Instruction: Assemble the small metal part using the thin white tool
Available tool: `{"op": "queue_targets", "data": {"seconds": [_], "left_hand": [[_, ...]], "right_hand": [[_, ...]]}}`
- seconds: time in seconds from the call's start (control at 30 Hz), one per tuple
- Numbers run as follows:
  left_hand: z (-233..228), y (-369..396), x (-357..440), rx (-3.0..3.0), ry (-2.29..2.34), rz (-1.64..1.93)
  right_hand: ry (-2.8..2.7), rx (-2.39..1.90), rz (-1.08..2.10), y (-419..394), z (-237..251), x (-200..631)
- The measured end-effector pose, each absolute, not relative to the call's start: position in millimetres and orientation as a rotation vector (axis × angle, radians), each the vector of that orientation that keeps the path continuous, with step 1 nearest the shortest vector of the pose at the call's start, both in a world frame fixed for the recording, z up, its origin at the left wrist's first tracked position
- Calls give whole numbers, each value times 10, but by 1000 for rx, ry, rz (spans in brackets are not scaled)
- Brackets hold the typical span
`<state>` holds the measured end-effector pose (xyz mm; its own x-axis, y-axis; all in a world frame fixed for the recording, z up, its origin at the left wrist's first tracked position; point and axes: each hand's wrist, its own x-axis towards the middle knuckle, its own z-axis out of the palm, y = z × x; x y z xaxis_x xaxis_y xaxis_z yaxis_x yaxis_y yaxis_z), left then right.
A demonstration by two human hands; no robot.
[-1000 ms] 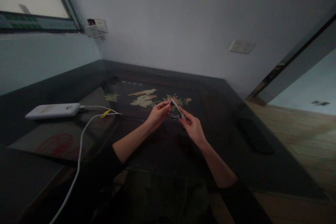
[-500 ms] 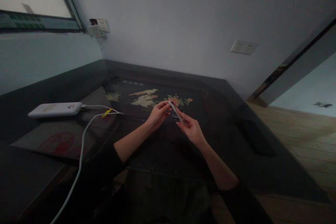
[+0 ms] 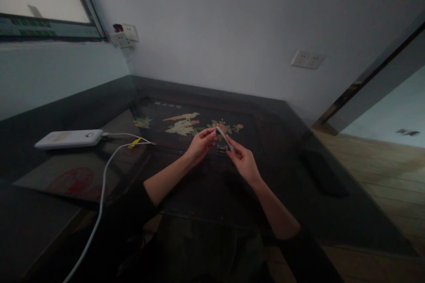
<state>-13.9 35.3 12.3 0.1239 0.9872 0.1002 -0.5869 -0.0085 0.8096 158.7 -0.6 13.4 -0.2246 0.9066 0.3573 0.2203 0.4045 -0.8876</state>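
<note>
- My left hand (image 3: pixel 201 145) pinches the far end of a thin white strip (image 3: pixel 225 138).
- My right hand (image 3: pixel 245 163) grips its near end.
- The strip hangs tilted above the desk (image 3: pixel 285 177), over a small clear piece (image 3: pixel 222 148).
- Far left of the strip lie a power bank (image 3: pixel 69 138) and its white cable (image 3: pixel 102 181).

Dark glass table (image 3: pixel 292 150): white power bank (image 3: pixel 69 138), white cable (image 3: pixel 105 172).
</note>
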Motion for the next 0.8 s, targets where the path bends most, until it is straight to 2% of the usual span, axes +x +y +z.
{"op": "queue_targets", "data": {"seconds": [0.27, 0.8], "left_hand": [[134, 356, -138, 870, 634, 1370], [173, 342, -147, 834, 579, 1391]], "right_hand": [[-1710, -997, 812, 3, 120, 1606], [-1727, -962, 1028, -80, 186, 1562]]}}
